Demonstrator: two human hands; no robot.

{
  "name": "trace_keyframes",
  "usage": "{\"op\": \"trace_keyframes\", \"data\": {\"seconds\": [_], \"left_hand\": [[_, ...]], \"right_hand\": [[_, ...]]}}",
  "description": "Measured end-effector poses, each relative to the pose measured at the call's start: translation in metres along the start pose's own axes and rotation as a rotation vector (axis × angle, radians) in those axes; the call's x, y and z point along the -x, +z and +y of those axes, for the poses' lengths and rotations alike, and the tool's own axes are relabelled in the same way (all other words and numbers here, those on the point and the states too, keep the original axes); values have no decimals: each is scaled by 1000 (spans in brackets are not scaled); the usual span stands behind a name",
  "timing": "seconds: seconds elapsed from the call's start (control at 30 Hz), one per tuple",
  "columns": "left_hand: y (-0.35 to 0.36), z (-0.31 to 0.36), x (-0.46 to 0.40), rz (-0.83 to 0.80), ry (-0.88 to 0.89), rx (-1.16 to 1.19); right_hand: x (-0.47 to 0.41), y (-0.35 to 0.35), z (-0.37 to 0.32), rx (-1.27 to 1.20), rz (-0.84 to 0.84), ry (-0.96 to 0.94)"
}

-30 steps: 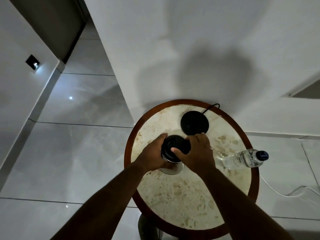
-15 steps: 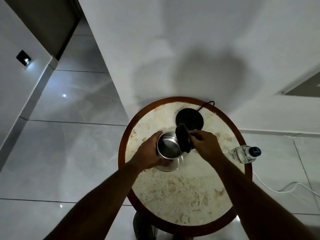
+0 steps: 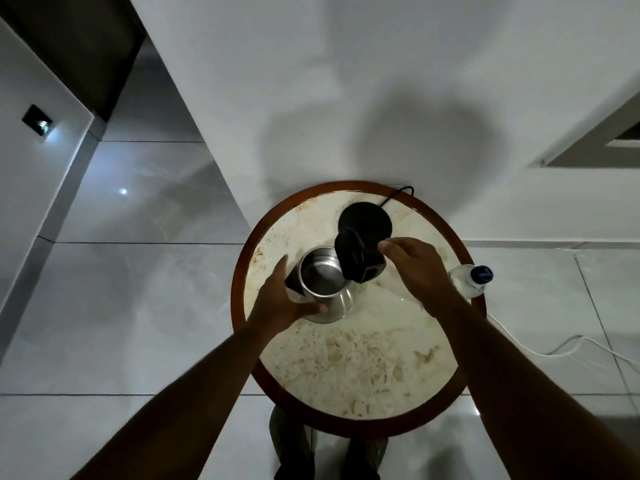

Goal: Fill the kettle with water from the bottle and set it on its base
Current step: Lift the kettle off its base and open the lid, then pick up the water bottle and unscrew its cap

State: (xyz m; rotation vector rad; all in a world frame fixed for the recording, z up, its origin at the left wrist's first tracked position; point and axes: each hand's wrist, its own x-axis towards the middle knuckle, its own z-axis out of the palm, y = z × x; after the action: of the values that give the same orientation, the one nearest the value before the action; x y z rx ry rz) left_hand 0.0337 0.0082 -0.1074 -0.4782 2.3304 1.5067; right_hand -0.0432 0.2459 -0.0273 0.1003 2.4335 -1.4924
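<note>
A steel kettle (image 3: pixel 323 284) stands on the round marble table (image 3: pixel 349 368), its mouth uncovered and its black hinged lid (image 3: pixel 349 255) tipped up on the right side. My left hand (image 3: pixel 282 301) is wrapped around the kettle's left wall. Just right of the lid and the black handle is my right hand (image 3: pixel 414 266), fingers loosely bent with nothing in them. The black round base (image 3: pixel 365 218) lies behind the kettle with its cord running off the back edge. A clear water bottle (image 3: pixel 469 280) with a blue cap stands at the table's right edge.
The table has a dark wooden rim (image 3: pixel 239 271) and stands against a white wall. A white cable (image 3: pixel 571 344) trails over the glossy tiled floor on the right. My feet (image 3: pixel 294 445) show under the table's near edge.
The lid, closed a second ago, has been swung up by my right hand, which has now let go and drawn slightly right. My left hand has kept its hold on the kettle.
</note>
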Motion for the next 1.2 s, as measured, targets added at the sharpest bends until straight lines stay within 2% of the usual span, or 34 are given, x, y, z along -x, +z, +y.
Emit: {"op": "trace_keyframes", "data": {"seconds": [0.07,0.1,0.2,0.3,0.4,0.53,0.73,0.87,0.97,1.2], "left_hand": [[14,-6,23,122,-206,31],[26,-9,35,134,-292,20],[63,-11,59,32,-388,-41],[100,0,54,-44,-309,-69],[133,23,33,-93,-225,-80],[161,57,-2,-173,-45,-139],[190,101,-38,-313,243,-286],[203,120,-55,-408,384,-525],[212,129,-62,-425,397,-611],[231,145,-71,-414,324,-582]], "right_hand": [[12,-15,-4,129,101,-46],[19,-27,-5,186,162,-87],[34,-63,-7,322,304,-212],[37,-98,5,489,347,-203],[38,-121,31,599,305,-121],[37,-132,61,777,193,-126],[26,-136,73,811,108,-256],[18,-140,75,776,-11,-256],[13,-143,76,754,-79,-263],[3,-141,75,788,-149,-284]]}}
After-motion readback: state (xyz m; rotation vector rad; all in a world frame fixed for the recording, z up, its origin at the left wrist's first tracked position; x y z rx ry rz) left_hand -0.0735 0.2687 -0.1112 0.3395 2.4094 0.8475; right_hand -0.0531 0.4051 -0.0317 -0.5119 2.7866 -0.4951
